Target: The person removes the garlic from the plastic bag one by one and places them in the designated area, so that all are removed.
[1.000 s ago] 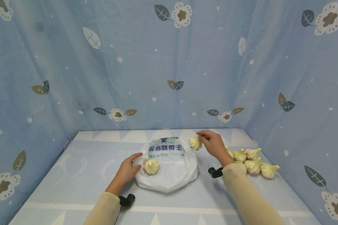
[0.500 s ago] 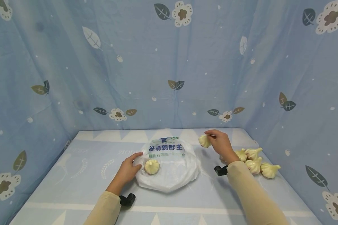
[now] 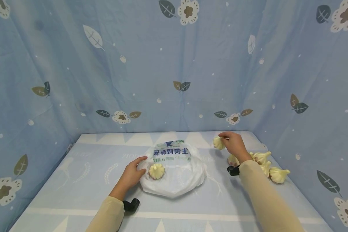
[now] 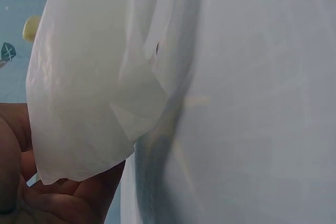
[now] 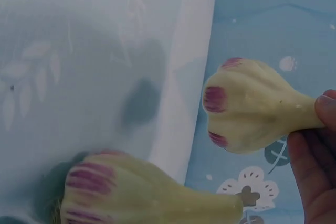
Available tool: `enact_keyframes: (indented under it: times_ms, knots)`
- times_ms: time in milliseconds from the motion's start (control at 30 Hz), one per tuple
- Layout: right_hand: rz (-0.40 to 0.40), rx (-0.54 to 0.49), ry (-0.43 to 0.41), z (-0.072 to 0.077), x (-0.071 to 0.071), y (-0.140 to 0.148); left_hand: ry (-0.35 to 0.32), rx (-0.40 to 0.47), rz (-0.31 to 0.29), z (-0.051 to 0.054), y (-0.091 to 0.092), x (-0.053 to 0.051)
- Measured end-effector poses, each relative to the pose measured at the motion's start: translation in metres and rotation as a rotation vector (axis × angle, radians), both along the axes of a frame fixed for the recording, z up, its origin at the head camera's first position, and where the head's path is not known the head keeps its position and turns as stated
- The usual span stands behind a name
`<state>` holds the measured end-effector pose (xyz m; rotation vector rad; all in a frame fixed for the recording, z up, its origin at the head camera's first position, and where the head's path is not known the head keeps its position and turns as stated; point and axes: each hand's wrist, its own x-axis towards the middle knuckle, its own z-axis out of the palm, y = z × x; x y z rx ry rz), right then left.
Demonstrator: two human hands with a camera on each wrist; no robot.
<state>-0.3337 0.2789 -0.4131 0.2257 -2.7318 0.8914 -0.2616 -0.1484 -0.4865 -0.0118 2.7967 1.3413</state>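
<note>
My right hand [image 3: 234,144] pinches a garlic bulb [image 3: 218,143] by its stem, above the back right of the table. The right wrist view shows this held garlic [image 5: 257,106] with purple streaks at its base, and a second garlic bulb [image 5: 131,192] below it. My left hand [image 3: 131,175] grips the left edge of a white plastic bag [image 3: 174,187] that lies spread with its mouth open. Close up in the left wrist view, the bag's film [image 4: 84,87] passes between thumb and fingers. One garlic bulb [image 3: 156,171] is at the left of the bag, near my left fingertips.
Several garlic bulbs [image 3: 278,175] are heaped at the table's right side, partly hidden by my right forearm. The pale patterned table [image 3: 84,193] meets a blue flowered curtain [image 3: 150,64] at the back and sides.
My right hand has moved right, away from the bag and towards the heap, with the garlic bulb still pinched. The left hand and bag have stayed put.
</note>
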Motion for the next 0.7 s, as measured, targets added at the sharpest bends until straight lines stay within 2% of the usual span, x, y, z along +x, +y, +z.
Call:
enact_keyframes:
  times_ms: [133,333,567,700]
  knots:
    - [-0.016,0.009,-0.054,0.003,-0.004,0.008,-0.008,0.001,0.003,0.001,0.001,0.001]
    - [-0.041,0.040,-0.123,0.000,-0.013,0.019,-0.008,0.006,0.002,0.001,0.001,0.001]
    - [-0.065,0.077,-0.129,-0.009,-0.016,0.030,-0.009,0.003,0.006,0.000,0.000,0.001]
    - [-0.094,0.060,-0.151,-0.012,-0.015,0.034,-0.008,0.004,0.007,-0.001,-0.001,0.002]
